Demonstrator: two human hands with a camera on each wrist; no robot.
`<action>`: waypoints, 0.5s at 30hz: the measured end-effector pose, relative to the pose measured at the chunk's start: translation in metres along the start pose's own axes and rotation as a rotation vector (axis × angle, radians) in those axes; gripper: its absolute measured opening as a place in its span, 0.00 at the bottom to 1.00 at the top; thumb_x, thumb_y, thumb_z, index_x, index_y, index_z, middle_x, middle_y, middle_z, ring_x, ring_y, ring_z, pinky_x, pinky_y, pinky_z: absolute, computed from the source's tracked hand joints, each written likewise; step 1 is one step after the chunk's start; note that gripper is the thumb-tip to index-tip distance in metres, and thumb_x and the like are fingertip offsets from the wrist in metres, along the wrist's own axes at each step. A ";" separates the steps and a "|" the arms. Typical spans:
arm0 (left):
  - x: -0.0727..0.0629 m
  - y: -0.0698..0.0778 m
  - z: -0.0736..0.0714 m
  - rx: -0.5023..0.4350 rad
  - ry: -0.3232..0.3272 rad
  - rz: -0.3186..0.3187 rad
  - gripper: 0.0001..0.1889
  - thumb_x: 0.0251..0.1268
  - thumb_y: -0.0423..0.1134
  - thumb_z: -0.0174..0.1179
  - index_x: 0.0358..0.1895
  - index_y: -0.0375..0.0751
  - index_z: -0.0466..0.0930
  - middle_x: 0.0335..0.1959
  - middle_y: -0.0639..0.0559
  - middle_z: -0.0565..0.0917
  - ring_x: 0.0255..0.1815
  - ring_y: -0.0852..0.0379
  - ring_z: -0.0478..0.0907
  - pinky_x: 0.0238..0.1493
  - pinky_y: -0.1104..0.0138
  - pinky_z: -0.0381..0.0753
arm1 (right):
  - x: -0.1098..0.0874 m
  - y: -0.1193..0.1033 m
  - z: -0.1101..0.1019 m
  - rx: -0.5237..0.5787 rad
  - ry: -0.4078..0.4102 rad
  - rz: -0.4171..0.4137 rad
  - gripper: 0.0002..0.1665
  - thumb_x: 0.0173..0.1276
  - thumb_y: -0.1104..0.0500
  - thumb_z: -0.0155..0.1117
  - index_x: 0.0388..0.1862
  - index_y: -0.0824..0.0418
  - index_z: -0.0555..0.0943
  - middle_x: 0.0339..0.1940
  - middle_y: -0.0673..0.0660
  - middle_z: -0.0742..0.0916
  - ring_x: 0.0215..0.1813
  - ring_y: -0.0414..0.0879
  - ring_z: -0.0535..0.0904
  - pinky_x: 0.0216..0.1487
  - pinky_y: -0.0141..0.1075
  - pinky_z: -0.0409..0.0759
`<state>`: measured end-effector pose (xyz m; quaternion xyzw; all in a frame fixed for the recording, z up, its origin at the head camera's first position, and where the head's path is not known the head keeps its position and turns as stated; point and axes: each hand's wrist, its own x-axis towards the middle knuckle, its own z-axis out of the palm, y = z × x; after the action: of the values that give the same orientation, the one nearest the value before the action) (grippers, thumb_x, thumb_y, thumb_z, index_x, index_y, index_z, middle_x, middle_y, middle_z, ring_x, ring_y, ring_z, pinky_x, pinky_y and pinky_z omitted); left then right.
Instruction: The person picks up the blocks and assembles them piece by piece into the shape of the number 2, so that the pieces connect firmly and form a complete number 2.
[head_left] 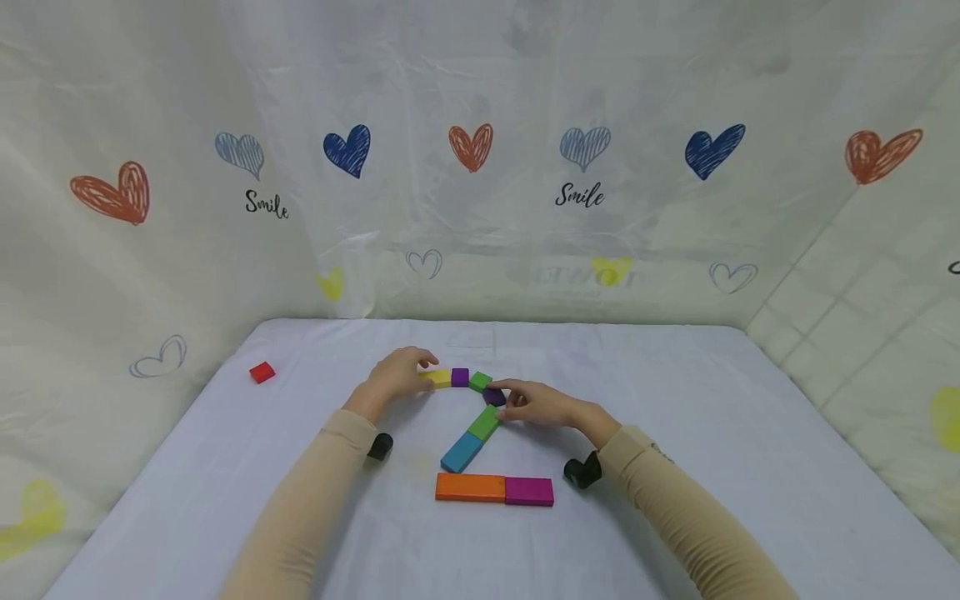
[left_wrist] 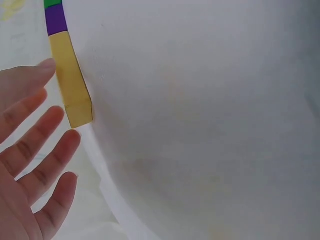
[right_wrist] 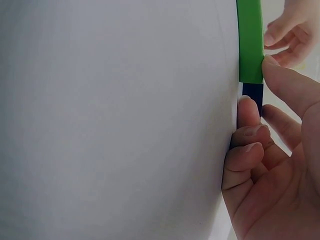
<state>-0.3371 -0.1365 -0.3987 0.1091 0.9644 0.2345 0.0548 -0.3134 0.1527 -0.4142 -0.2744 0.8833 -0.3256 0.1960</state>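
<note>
Coloured blocks lie in a curved line on the white table. My left hand (head_left: 397, 373) is at the yellow block (head_left: 438, 379) at the far left end; in the left wrist view the thumb touches its side and the fingers are spread beside it. Right of it come a purple block (head_left: 460, 377) and a small green block (head_left: 480, 381). My right hand (head_left: 543, 404) holds the dark blue block (right_wrist: 252, 95) between its fingers, partly hidden by them. Its thumb rests against the longer green block (right_wrist: 251, 45). A light blue block (head_left: 462, 452) continues the line toward me.
An orange block (head_left: 470, 487) and a magenta block (head_left: 529, 492) lie end to end nearest me. Apart at the left lies a red block (head_left: 262, 372). A white curtain (head_left: 525, 292) printed with hearts hangs behind the table (head_left: 675, 375).
</note>
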 end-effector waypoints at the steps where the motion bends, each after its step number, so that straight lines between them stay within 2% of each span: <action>1: 0.000 0.000 0.000 -0.005 0.003 0.001 0.21 0.65 0.38 0.70 0.61 0.45 0.83 0.57 0.46 0.83 0.57 0.46 0.77 0.58 0.49 0.76 | 0.000 0.000 0.000 0.001 0.000 0.000 0.35 0.75 0.52 0.66 0.77 0.57 0.68 0.41 0.52 0.80 0.44 0.47 0.74 0.45 0.39 0.73; 8: -0.002 -0.004 0.000 -0.020 0.020 0.030 0.18 0.69 0.39 0.66 0.60 0.45 0.83 0.55 0.48 0.83 0.52 0.48 0.78 0.56 0.52 0.77 | -0.001 0.001 0.001 0.010 -0.001 0.006 0.35 0.76 0.52 0.65 0.78 0.57 0.68 0.42 0.52 0.80 0.44 0.47 0.74 0.45 0.39 0.73; 15: -0.011 -0.007 -0.008 0.009 0.076 0.095 0.16 0.72 0.37 0.64 0.60 0.43 0.83 0.50 0.49 0.84 0.50 0.47 0.78 0.53 0.53 0.79 | -0.002 0.001 0.001 0.009 0.004 -0.002 0.35 0.76 0.52 0.65 0.77 0.57 0.68 0.42 0.52 0.80 0.44 0.47 0.74 0.45 0.39 0.73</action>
<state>-0.3293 -0.1490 -0.3945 0.1462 0.9605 0.2366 0.0065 -0.3115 0.1539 -0.4152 -0.2740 0.8819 -0.3304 0.1952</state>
